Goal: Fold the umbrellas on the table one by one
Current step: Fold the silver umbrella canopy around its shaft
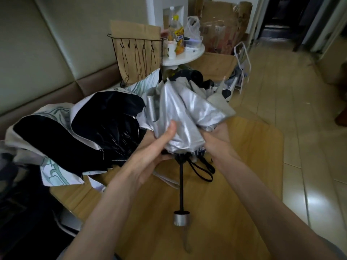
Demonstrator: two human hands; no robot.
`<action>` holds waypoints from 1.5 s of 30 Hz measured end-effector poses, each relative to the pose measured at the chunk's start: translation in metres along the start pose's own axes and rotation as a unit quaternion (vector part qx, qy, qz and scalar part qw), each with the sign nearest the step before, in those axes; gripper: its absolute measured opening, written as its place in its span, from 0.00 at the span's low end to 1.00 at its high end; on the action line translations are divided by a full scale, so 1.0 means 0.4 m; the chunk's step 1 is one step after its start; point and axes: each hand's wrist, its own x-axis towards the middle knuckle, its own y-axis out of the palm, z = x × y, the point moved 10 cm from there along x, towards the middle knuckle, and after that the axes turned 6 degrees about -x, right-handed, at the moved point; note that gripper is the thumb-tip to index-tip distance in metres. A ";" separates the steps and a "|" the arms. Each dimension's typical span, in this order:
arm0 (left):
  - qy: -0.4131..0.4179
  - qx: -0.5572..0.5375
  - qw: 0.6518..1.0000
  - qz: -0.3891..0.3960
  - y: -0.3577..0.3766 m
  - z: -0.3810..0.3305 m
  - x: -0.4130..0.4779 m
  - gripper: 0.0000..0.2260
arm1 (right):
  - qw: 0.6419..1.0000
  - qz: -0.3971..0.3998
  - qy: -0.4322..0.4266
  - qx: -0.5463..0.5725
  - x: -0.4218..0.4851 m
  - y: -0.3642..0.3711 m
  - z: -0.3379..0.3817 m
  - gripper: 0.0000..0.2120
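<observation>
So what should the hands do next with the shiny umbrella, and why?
Probably wrap the silver umbrella tighter around its shaft: it is collapsed, but its panels stick out crumpled between the left hand and right hand.

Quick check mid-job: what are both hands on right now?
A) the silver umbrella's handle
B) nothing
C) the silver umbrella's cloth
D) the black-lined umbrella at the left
C: the left hand and the right hand both hold the crumpled cloth of the silver umbrella, while its handle hangs free below them.
</observation>
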 end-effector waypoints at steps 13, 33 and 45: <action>0.043 -0.052 0.986 -0.153 -0.100 0.036 0.030 0.28 | 0.985 0.168 -0.034 -0.023 -0.014 0.049 0.029 0.20; 0.003 0.095 0.995 -0.039 -0.018 0.011 0.022 0.13 | 0.986 0.043 0.106 0.119 0.010 0.043 -0.055 0.16; 0.238 0.172 0.932 -0.209 -0.009 -0.128 -0.101 0.24 | 0.994 -0.024 0.045 0.102 0.023 -0.017 -0.004 0.17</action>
